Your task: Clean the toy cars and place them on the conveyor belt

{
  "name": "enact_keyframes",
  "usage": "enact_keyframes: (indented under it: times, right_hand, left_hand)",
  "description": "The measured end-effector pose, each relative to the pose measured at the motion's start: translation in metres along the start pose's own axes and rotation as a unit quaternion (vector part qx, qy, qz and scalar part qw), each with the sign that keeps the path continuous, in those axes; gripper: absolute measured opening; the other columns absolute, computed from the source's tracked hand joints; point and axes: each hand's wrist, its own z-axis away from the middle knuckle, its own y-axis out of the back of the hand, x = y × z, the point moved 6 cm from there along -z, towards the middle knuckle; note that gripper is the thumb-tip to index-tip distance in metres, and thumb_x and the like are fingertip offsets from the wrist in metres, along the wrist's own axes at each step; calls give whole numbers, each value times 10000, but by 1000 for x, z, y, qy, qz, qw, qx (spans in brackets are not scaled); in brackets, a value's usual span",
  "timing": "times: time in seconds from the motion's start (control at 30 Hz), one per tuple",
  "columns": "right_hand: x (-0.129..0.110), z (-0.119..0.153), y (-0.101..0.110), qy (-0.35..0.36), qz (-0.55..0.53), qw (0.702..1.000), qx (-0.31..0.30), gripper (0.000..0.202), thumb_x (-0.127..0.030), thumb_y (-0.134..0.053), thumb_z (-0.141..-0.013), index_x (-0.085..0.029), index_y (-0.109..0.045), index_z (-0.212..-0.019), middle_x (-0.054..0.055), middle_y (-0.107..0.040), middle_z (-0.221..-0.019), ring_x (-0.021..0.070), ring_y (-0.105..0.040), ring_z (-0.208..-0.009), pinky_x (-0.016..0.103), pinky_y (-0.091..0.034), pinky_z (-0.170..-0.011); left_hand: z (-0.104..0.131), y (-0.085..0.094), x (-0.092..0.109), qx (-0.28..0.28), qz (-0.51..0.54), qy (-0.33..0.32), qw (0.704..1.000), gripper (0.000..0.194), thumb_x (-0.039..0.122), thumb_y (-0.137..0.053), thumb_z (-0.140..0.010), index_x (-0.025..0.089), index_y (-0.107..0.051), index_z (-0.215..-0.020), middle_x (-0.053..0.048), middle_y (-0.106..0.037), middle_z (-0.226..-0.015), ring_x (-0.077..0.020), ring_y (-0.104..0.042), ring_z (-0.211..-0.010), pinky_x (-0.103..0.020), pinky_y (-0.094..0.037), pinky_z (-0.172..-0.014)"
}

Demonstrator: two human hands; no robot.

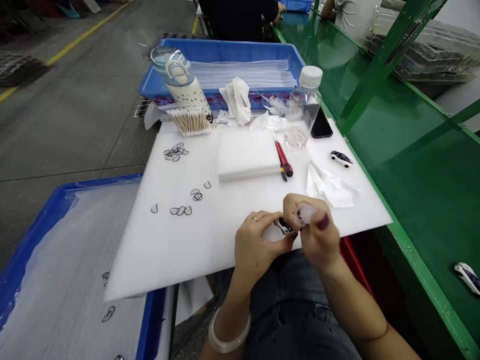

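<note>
Head view: a person's two bare hands at the near edge of a white foam board (pixel 168 255), over jeans.
Writing: a label on the far blue box (pixel 298 5) has characters too small to read; the tumbler (pixel 183 82) carries dots and a small dark animal face.
Board edges: the left edge overhangs a blue tray (pixel 152 320); the right edge meets a green bench (pixel 412 175).
Room: white surface runs left from the left hand to the board's edge, with loose black rings (pixel 175 152) farther up; a foam block (pixel 247 155) and a red cutter (pixel 284 159) lie beyond the hands, a crumpled tissue (pixel 330 185) far right of them.
Toy car: a small black-and-white car (pixel 283 226) sits between the hands at the near edge, partly hidden.
Left hand (pixel 258 245): thumb and forefinger pinch the car from both sides.
Right hand (pixel 317 225): fingers curled tight around a translucent object (pixel 306 213), blurred, right beside the car; whether they touch, I cannot tell.
Other cars: one (pixel 341 159) on the board's far right, another (pixel 467 277) on the bench.
</note>
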Motion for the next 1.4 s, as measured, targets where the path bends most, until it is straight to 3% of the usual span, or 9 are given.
enact_keyframes:
  times: [0.13, 0.23, 0.3, 0.5, 0.7, 1.0, 1.17, 1.27, 1.4]
  right_hand:
    - [-19, -57, -3, 158, -32, 986, 43, 655, -813, -394, -839, -230, -333, -546, -14, -314, -595, 144, -352, -569, 317, -351, -602]
    - [23, -117, -10, 83, 27, 996, 24, 684, -838, -192, -845, -236, -382, -582, 4, -396, -622, 162, -454, -640, 349, -424, -719]
    - [55, -141, -10, 17, 96, 995, -16, 665, -829, -276, -831, -221, -463, -635, 35, -524, -711, 181, -531, -746, 359, -435, -800]
    - [41, -116, 58, 116, 222, 966, 55, 327, -530, -503, -884, -211, -555, -933, 45, -627, -952, 194, -579, -944, 329, -418, -863]
    - [36, -91, 136, -52, 572, 811, 113, 163, -265, -596, -761, -199, -486, -661, 5, -514, -642, 163, -429, -632, 312, -286, -671]
    - [21, -68, 143, -116, 452, 882, 63, 180, -272, -327, -764, -206, -484, -705, -13, -425, -597, 149, -395, -554, 277, -307, -537]
    - [1, -22, 95, -168, 318, 923, -137, 144, -281, -374, -744, -195, -478, -695, -28, -398, -611, 127, -364, -569, 259, -322, -548]
    - [-13, 2, 65, -173, 238, 921, -256, 120, -243, -421, -780, -184, -473, -690, -31, -399, -637, 118, -359, -619, 249, -316, -588]
    - [-15, 11, 69, -194, 124, 948, -219, 131, -257, -465, -797, -181, -474, -691, -40, -379, -618, 102, -315, -562, 238, -267, -520]
  left_hand:
    - [5, -3, 2, -43, -35, -44, 997, 369, 208, -788, -638, 254, -695, -992, -7, -704, -1051, -244, -630, -972, -401, -522, -865]
    - [9, -6, 1, -74, -84, -66, 991, 438, 214, -797, -617, 252, -660, -1032, -28, -670, -1146, -267, -608, -1040, -429, -524, -889]
    - [10, -7, 0, -78, -102, -84, 988, 445, 213, -790, -623, 247, -641, -1041, -36, -665, -1141, -270, -609, -1034, -431, -534, -879]
    - [12, -7, -4, -1, -158, -120, 980, 428, 179, -701, -750, 235, -601, -1162, -75, -635, -1268, -291, -589, -1113, -457, -537, -929]
    - [13, -9, -6, 6, -189, -117, 975, 402, 200, -662, -812, 224, -607, -1210, -92, -593, -1357, -304, -574, -1177, -468, -549, -934]
    - [14, -6, -8, 15, -162, -119, 979, 411, 244, -692, -810, 245, -610, -1213, -78, -575, -1363, -296, -551, -1200, -450, -541, -948]
    - [9, 0, 15, 55, -49, -174, 982, 314, 237, -564, -938, 255, -584, -1251, -75, -597, -1307, -234, -533, -1227, -395, -473, -1018]
    - [3, -9, 35, -47, 85, -171, 981, 285, 301, -567, -948, 232, -606, -1221, -85, -602, -1310, -241, -538, -1221, -381, -443, -1031]
    - [3, -22, 43, -193, 280, -61, 938, 240, 353, -546, -962, 180, -649, -832, -46, -675, -885, -161, -609, -819, -268, -479, -755]
